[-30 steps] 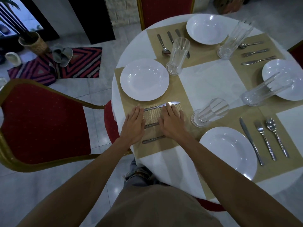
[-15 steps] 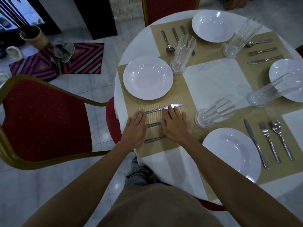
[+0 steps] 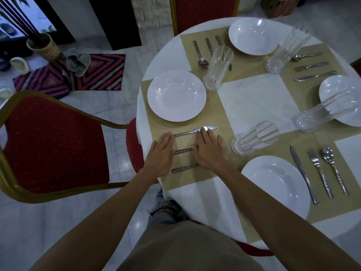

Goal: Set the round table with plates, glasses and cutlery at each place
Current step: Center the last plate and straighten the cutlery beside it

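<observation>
The round table (image 3: 254,98) has a white cloth and tan placemats. At the left place a white plate (image 3: 176,95) sits beside a knife (image 3: 192,131) and two more cutlery pieces (image 3: 184,151), (image 3: 184,168) lying in parallel. My left hand (image 3: 161,155) lies flat at the handle ends, fingers together. My right hand (image 3: 208,147) lies flat over the other ends, fingertips on the knife blade. Neither hand grips anything. A tall glass (image 3: 217,68) stands by that plate.
A red chair with a gold frame (image 3: 48,141) stands left of the table, another (image 3: 203,10) at the far side. Three other places hold plates (image 3: 275,189), glasses (image 3: 254,138) and cutlery (image 3: 320,171). A striped rug (image 3: 68,75) and slippers lie on the floor.
Both hands stay flat on the cutlery at the left place, shifting only slightly. The view has moved a little with my head.
</observation>
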